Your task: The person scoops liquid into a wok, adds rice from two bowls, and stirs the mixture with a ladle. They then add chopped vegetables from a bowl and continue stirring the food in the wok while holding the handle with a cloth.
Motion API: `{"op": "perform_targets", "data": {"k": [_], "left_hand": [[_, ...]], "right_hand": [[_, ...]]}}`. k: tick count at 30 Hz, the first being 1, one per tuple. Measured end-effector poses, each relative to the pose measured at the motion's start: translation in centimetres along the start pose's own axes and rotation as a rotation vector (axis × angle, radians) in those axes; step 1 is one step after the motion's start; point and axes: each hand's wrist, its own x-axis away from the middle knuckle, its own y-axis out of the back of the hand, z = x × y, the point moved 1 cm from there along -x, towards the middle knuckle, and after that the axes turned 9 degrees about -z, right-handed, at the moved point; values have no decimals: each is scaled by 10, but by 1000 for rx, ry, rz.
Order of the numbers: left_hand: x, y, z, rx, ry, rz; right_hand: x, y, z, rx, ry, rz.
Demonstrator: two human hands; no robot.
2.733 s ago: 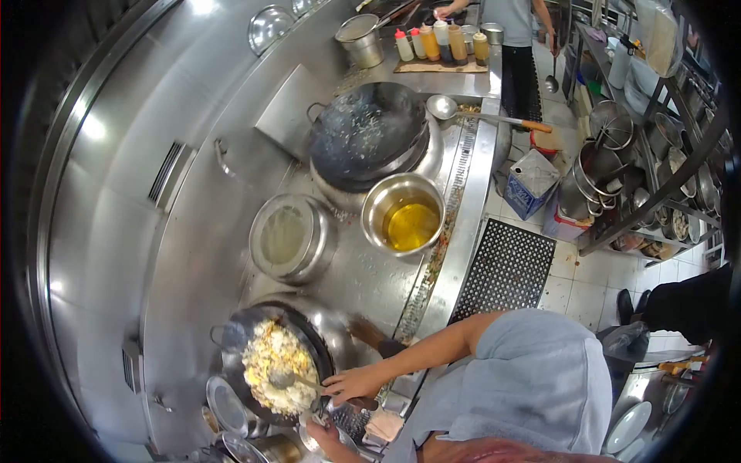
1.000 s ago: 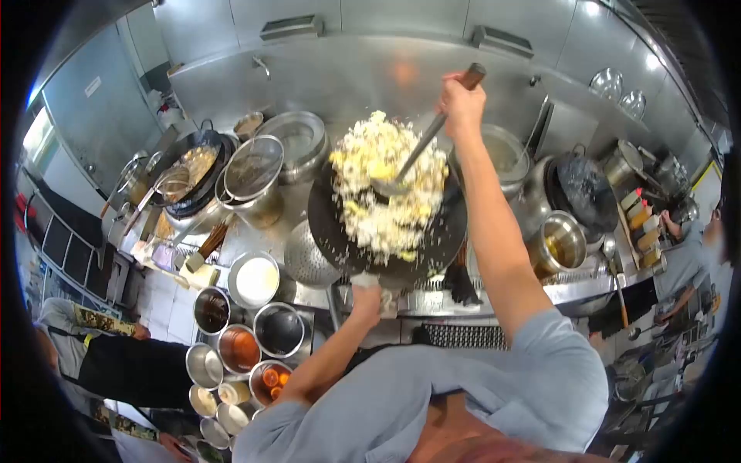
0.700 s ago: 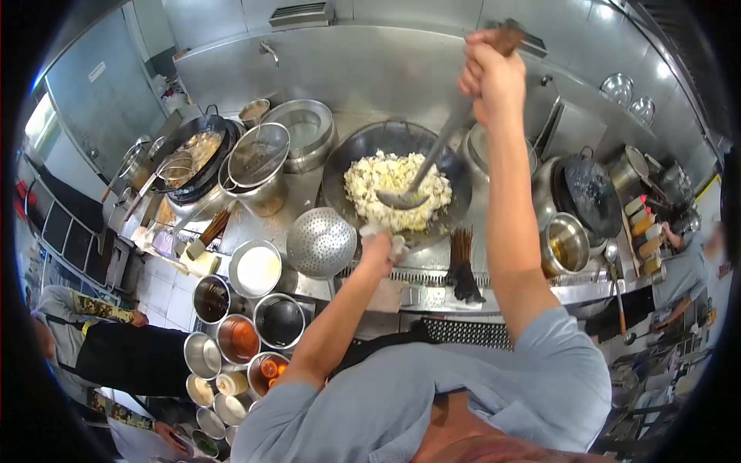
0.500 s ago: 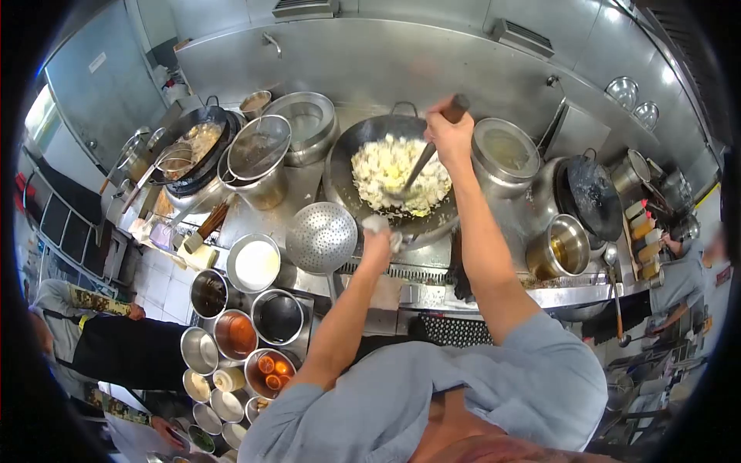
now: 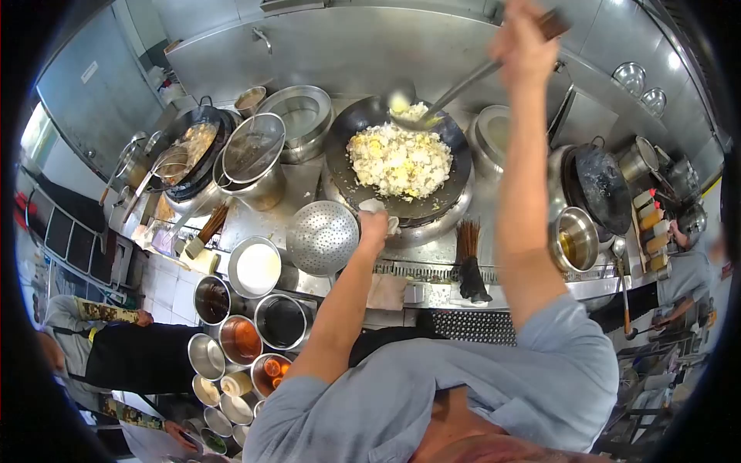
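A black wok [image 5: 337, 150] sits on the burner in the middle, holding a heap of white grains with yellow bits that looks like egg fried rice [image 5: 397, 162]. My left hand [image 5: 373, 230] is closed round a folded white cloth [image 5: 373, 206] at the wok's near rim. Any wok handle beneath the cloth is hidden. High at the upper right, my right hand [image 5: 527, 48] grips the dark handle end of a ladle [image 5: 469, 80]. The ladle's bowl is over the far side of the heap, with some food in the air beside it.
A perforated strainer [image 5: 323, 238] lies left of my left hand, above several sauce pots [image 5: 279, 320]. A bamboo brush [image 5: 468, 258] lies right of the wok. A second wok [image 5: 600, 189] and an oil pot [image 5: 575, 239] stand further right. Co-workers [image 5: 143, 347] are at both sides.
My right hand has risen up and right, drawing the ladle to the wok's far side. The heap has shifted, and some food is now tossed up. My left hand stays at the near rim.
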Motion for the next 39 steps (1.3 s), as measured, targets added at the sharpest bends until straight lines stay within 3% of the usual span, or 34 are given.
{"op": "perform_targets", "data": {"k": [2, 3, 5, 6, 7, 9, 11, 12, 13, 15, 18, 19, 22, 24, 27, 28, 29, 32, 34, 37, 38, 39], "left_hand": [[-4, 1, 5, -3, 31, 2], [-6, 2, 7, 2, 48, 8], [-7, 0, 1, -5, 125, 11], [-3, 8, 6, -25, 105, 40], [-6, 7, 4, -32, 66, 74], [4, 0, -10, 29, 14, 26], [9, 2, -9, -58, 81, -27], [1, 5, -1, -81, 103, 38], [2, 6, 3, -87, 103, 41], [-1, 6, 1, -97, 111, 42], [-1, 2, -6, -90, 107, 1], [4, 4, -3, -113, 128, -28], [-2, 11, 15, -106, 117, 18], [3, 4, -7, -114, 108, 39], [-9, 6, 10, -67, 65, 25], [-2, 7, 2, -110, 114, 36], [1, 10, 5, -128, 123, 45], [5, 7, -5, -103, 93, 42], [6, 4, -8, -96, 80, 49], [-5, 7, 1, -90, 80, 53], [-4, 8, 5, -79, 87, 57], [-8, 1, 3, -66, 74, 61]], "right_hand": [[53, 26, -100, 295, -205, -341], [89, 52, -139, 238, -310, -97], [122, 54, -130, 116, -366, -16], [140, 47, -114, 113, -322, 87], [158, 47, -115, 286, -5, 143], [177, 51, -130, 262, -15, 119], [145, 38, -164, 142, -93, -108], [116, 35, -173, 167, -195, -106], [104, 31, -151, 169, -195, -113], [72, 2, -109, 20, -445, 21], [122, 3, -104, 27, -467, 98], [131, 10, -128, -12, -361, 96], [96, 9, -142, 151, -392, 13], [63, -17, -110, -57, -437, 131], [87, -29, -107, 71, -318, 56], [103, -18, -166, 52, -347, 98], [97, -13, -178, 119, -449, 178], [67, -43, -149, 223, -412, 162], [60, -58, -118, 31, -330, 186], [99, -33, -175, 72, -258, 163], [91, -27, -178, 156, -397, 200], [67, -26, -180, 153, -382, 211]]}}
